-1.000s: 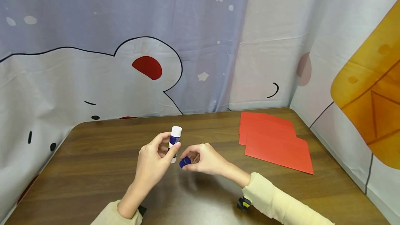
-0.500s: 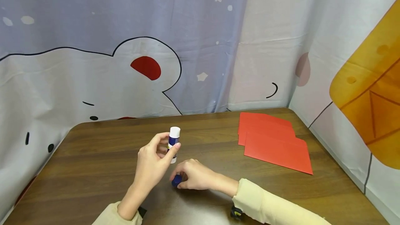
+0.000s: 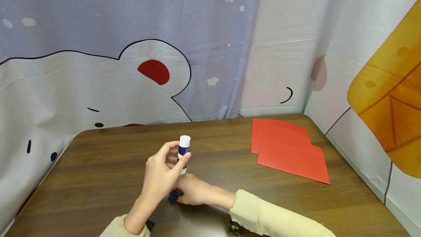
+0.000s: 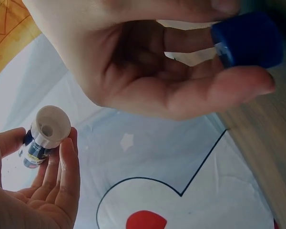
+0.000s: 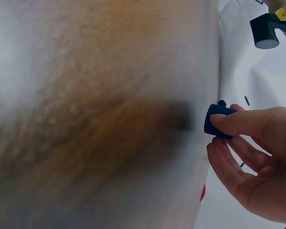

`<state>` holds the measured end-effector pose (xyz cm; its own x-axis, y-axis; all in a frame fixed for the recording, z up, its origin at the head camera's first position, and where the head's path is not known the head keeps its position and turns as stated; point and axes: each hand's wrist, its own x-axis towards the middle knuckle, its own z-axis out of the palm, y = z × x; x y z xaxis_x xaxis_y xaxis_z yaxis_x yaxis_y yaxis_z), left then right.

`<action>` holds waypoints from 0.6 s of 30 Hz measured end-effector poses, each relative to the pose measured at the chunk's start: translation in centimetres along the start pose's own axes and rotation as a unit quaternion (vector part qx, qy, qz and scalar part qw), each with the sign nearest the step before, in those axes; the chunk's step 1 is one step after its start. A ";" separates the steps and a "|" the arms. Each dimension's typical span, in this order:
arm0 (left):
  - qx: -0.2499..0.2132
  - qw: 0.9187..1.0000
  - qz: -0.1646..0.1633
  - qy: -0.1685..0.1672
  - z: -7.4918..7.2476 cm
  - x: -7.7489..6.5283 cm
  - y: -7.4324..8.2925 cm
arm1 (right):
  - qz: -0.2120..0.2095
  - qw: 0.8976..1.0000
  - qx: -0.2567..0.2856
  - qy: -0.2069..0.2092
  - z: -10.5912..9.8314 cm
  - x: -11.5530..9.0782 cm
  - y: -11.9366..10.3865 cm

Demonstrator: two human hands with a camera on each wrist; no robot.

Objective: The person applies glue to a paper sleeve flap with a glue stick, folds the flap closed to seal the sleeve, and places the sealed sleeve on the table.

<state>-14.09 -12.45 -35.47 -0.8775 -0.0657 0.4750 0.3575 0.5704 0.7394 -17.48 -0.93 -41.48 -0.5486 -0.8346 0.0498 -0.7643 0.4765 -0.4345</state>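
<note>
A glue stick, white-topped with a blue label, stands nearly upright in my left hand. Thumb and fingers pinch it around the label, above the table. In the left wrist view, the hollow white base of the glue stick faces the camera. My right hand is just below and behind the left one, its fingertips partly hidden by it. Between its thumb and fingers it pinches a blue cap, low over the table. The blue cap also shows clearly in the right wrist view, apart from the glue stick.
Several red envelopes lie overlapping on the right part of the brown wooden table. A patterned curtain hangs behind and beside the table. A black wrist camera sits under the right sleeve.
My right hand has moved left and down with the blue cap, away from the glue stick and to a place under the left hand. The left hand has hardly moved.
</note>
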 end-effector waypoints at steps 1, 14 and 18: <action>-0.002 1.000 -0.001 -0.001 0.0 0.0 0.0 | 0.005 1.000 -0.004 0.000 0.1 0.0 -0.1; -0.016 1.000 -0.006 -0.005 0.7 -0.2 0.2 | 0.024 0.996 -0.091 -0.002 1.1 0.0 -0.1; -0.025 1.000 -0.004 -0.005 0.8 -0.1 0.2 | 0.025 0.995 -0.100 0.000 1.1 -0.2 0.0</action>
<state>-14.16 -11.64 -35.74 -0.8832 -0.0625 0.4648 0.3661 0.5274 0.7666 -17.02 -1.09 -42.51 -0.5876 -0.8085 0.0321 -0.7881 0.5628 -0.2493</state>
